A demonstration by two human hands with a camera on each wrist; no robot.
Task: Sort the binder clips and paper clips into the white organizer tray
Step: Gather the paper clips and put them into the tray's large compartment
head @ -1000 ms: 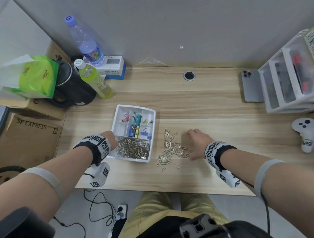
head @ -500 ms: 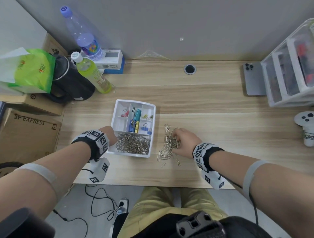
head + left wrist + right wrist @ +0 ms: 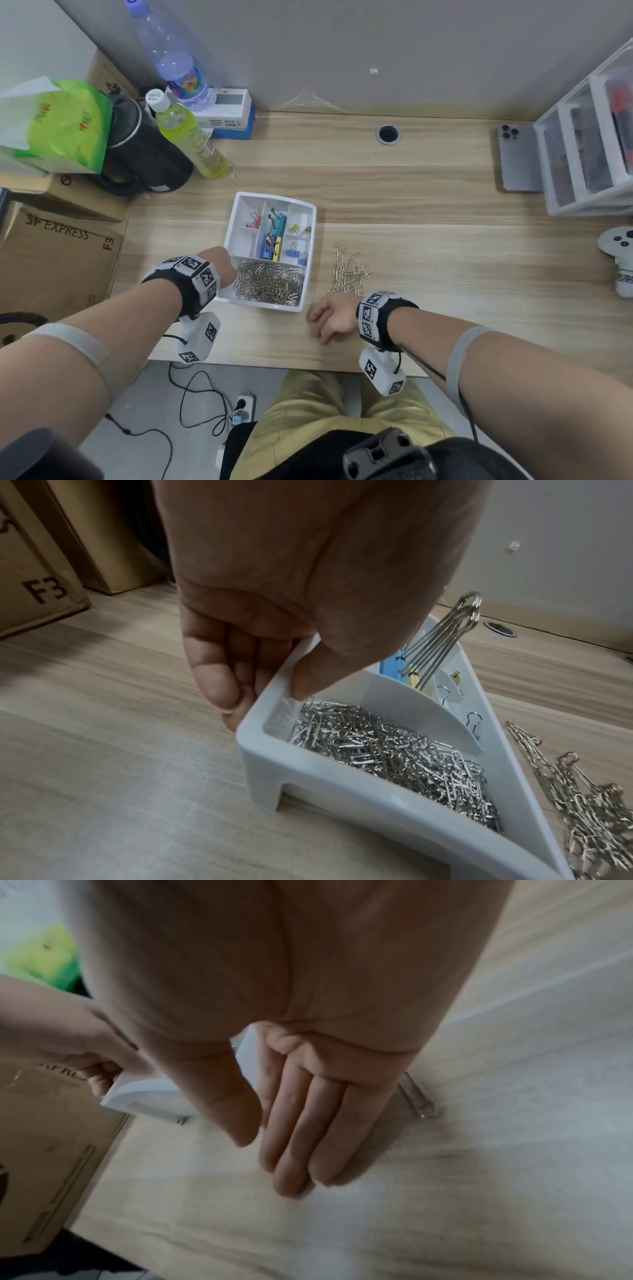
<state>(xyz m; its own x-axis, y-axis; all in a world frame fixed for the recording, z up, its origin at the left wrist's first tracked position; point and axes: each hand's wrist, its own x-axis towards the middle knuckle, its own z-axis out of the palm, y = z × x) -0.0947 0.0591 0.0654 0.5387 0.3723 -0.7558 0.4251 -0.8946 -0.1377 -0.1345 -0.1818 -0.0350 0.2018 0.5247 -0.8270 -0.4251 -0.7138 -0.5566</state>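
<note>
White organizer tray (image 3: 310, 209) pinched at nine o'clock rim by left hand (image 3: 274, 593); right hand (image 3: 330, 320) flat, fingers straight, five o'clock of tray, loose paper clips (image 3: 349, 272) at three

Left hand (image 3: 274, 610) pinching — right hand (image 3: 308, 1096) flat, fingers straight.

Right wrist view blurred; tray (image 3: 147, 1093) mostly hidden behind right hand (image 3: 308, 1069). Drawer unit (image 3: 589, 137) cut off at edge; contents unclear.

White tray (image 3: 310, 219) holding clips, loose paper clips (image 3: 349, 270) beside
</note>
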